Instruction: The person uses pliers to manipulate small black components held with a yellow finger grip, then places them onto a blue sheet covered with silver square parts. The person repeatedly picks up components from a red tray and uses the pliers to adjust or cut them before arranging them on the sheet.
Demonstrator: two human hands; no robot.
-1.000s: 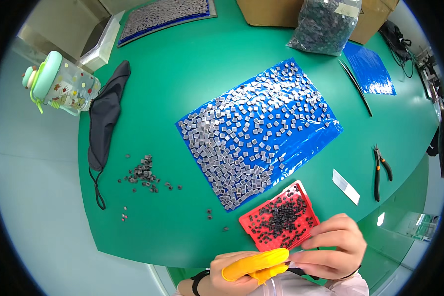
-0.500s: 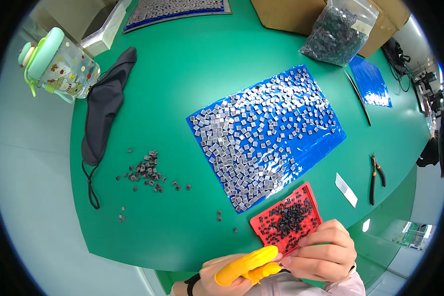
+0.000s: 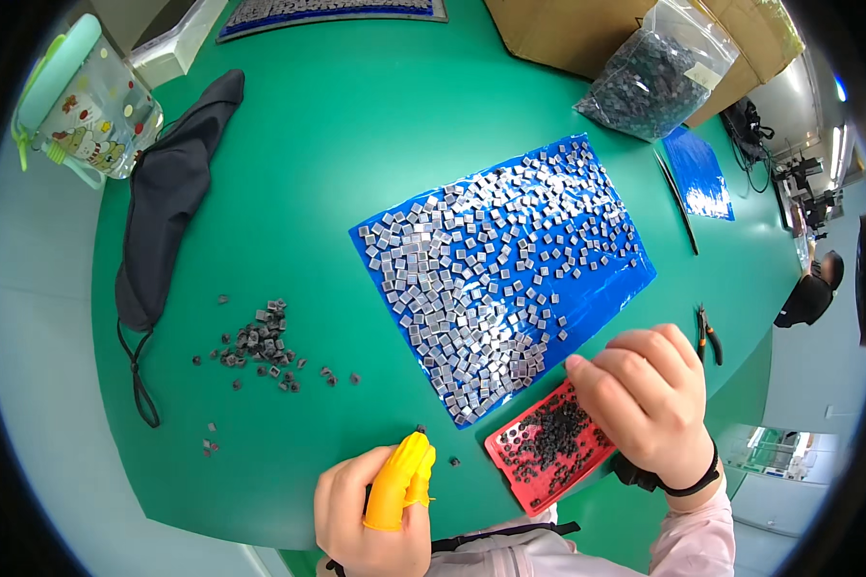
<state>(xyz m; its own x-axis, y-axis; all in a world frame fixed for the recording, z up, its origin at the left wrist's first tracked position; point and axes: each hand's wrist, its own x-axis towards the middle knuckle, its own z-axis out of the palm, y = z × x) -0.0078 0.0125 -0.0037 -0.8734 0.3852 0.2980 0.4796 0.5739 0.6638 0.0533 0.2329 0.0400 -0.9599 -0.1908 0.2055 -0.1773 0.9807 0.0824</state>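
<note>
My left hand, with yellow finger cots on it, is closed at the table's front. Its fingertips touch down at a small dark square piece; whether they grip it is unclear. Thumb and finger of my right hand are pinched together near the lower right edge of a blue sheet. What they hold, if anything, is too small to make out. Rows of small silvery square pieces cover much of the sheet. Partly under my right hand lies a red tray with many tiny black parts.
Loose dark pieces lie left. Beyond them are a black pouch and a clear bottle. Right are tweezers, cutters and another blue sheet. A bag of dark pieces leans by a cardboard box.
My hands have parted: the left moved left from the tray to the loose piece, the right rose toward the blue sheet. My right hand now hides the white card. The view has shifted slightly.
</note>
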